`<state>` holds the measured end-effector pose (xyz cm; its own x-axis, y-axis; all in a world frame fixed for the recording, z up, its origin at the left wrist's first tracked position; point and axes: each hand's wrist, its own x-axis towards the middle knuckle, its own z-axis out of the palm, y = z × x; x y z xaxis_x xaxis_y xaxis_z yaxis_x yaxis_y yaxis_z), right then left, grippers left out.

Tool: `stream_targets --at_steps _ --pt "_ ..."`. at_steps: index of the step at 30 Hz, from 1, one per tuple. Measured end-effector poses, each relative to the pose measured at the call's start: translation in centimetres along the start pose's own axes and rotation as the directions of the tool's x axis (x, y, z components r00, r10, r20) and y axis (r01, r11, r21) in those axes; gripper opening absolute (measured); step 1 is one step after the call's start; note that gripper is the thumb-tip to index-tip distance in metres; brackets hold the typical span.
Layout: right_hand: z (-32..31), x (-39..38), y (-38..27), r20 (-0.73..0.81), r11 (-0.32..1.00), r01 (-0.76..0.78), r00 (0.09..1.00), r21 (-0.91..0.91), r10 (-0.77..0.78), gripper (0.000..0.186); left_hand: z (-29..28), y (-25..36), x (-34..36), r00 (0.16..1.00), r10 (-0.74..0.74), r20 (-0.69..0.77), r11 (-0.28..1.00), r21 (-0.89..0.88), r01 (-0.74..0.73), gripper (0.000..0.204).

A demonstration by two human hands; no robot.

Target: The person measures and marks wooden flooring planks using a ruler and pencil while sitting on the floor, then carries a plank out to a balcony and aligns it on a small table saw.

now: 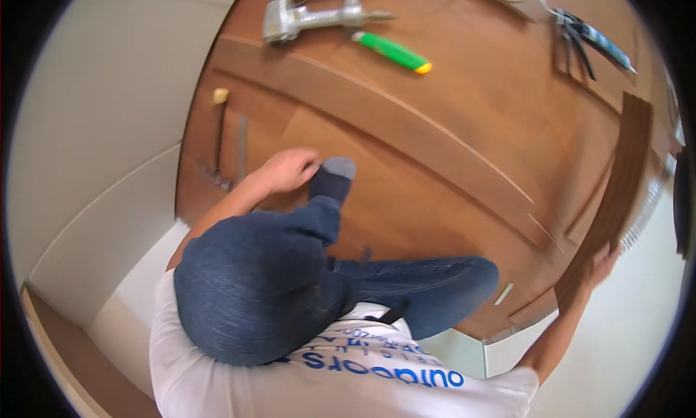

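Holding a dark strip point(625, 171) near its lower end with the right hand point(602, 266), at the right edge of the brown boards point(435, 193).
Having right fingers bent around the strip's outer edge, nearly closed; placing the left hand point(290, 169) beside the sock point(336, 173), with fingers curled, impossible to tell whether gripping it. Probably rather light and stiff, with slight bending over such length; perhaps slippery on the face, not very fragile. Better to grasp by both long edges, closer to the middle, for good balance.
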<state>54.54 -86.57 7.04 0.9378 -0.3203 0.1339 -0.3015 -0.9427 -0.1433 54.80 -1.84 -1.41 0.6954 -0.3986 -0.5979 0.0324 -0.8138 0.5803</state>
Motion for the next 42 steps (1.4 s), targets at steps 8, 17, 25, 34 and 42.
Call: stream_targets --at_steps 8,17,25,34,42 --pt "-2.6 -6.1 -16.4 0.317 0.904 0.221 0.884 0.365 -0.344 0.033 -2.5 -0.9 4.2 0.982 -0.145 -0.122 0.426 -0.903 -0.049 0.058" --pt "9.2 -7.1 -37.3 0.527 0.761 0.445 0.550 0.472 -0.648 0.025 -1.3 -4.3 2.3 0.916 -0.353 -0.192 0.489 -0.872 0.006 0.055" --pt "13.0 -7.5 -40.2 0.515 0.789 0.397 0.603 0.468 -0.609 0.023 -3.8 -5.9 3.7 0.837 -0.478 -0.268 0.668 -0.729 0.149 0.039" --pt "10.7 -14.7 -27.2 0.114 0.880 -0.106 0.992 0.464 0.059 0.033 -5.1 -5.3 4.0 0.787 -0.538 -0.301 0.731 -0.631 0.259 0.040" --pt "11.4 -17.8 -16.1 0.099 0.962 -0.268 0.960 0.051 0.262 0.038 -6.7 -3.8 4.1 0.765 -0.579 -0.282 0.705 -0.644 0.295 0.037"
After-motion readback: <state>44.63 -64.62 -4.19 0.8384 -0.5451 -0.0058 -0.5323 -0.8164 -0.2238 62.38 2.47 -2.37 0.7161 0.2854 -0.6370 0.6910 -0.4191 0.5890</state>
